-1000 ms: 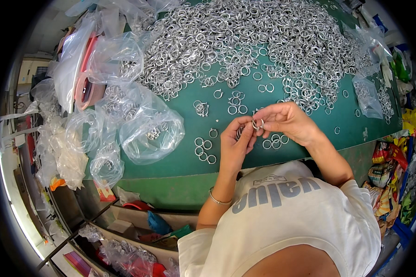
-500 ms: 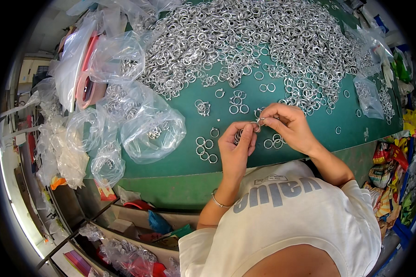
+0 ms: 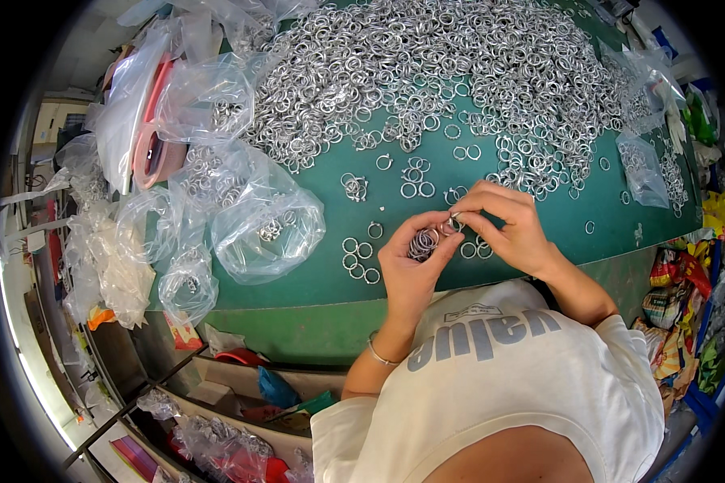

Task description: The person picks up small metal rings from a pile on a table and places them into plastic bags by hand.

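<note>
Silver metal rings [image 3: 423, 244] lie in a small stack inside my left hand [image 3: 411, 258], whose fingers curl round them. My right hand [image 3: 507, 225] pinches a single silver ring [image 3: 457, 221] at its fingertips, touching the left hand's fingertips. Both hands are just above the near part of the green table. Left of them, a small group of rings [image 3: 357, 262] lies flat, and another few rings [image 3: 477, 248] sit partly hidden under my right hand. Beyond the hands are a little cluster [image 3: 416, 179] and a small pile [image 3: 354, 187].
A large heap of silver rings [image 3: 427, 56] covers the far side of the green table [image 3: 298, 294]. Clear plastic bags [image 3: 270, 233] with rings lie at left, beside a pink basket [image 3: 155, 161]. Another bag [image 3: 643, 169] is at right. An open drawer [image 3: 242, 386] is below the table edge.
My left hand has turned and opened slightly, so the stack of rings in it shows more. The right fingertips have shifted a little down with the single ring, which is now more visible.
</note>
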`<state>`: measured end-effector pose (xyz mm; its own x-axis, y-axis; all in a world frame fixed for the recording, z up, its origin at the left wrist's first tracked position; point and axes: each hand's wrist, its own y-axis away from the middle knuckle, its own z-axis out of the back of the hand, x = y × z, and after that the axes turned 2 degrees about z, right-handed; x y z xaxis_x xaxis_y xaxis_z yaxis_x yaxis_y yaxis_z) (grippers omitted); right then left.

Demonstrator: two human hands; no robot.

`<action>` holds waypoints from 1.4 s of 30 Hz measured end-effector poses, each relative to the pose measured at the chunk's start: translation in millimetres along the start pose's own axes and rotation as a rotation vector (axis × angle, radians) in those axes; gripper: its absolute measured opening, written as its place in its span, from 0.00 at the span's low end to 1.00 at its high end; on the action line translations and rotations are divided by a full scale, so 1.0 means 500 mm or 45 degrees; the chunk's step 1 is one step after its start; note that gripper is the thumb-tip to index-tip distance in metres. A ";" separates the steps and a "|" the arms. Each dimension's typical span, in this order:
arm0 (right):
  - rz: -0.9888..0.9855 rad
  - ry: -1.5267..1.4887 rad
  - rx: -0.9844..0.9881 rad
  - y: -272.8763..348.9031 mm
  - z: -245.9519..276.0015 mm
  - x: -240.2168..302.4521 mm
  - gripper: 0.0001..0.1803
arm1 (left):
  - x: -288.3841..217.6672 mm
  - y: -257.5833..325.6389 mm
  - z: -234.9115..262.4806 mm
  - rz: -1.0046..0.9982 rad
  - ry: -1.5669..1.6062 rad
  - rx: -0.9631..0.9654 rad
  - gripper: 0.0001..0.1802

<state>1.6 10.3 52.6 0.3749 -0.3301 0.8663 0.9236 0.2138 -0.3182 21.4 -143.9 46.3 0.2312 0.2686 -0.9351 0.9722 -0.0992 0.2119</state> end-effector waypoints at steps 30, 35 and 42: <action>0.047 0.009 0.095 0.002 -0.002 0.022 0.05 | 0.007 -0.010 0.013 0.081 0.106 0.088 0.08; 0.202 0.067 0.081 0.005 -0.004 0.017 0.05 | 0.012 -0.008 0.018 0.186 0.205 0.109 0.08; 0.233 0.075 0.187 0.005 0.005 0.020 0.05 | 0.012 -0.024 0.048 0.449 0.432 0.368 0.11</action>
<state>7.6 9.8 61.1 0.5433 -0.3257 0.7738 0.8197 0.4052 -0.4049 10.3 -164.0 31.2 0.5853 0.4600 -0.6678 0.7958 -0.4839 0.3641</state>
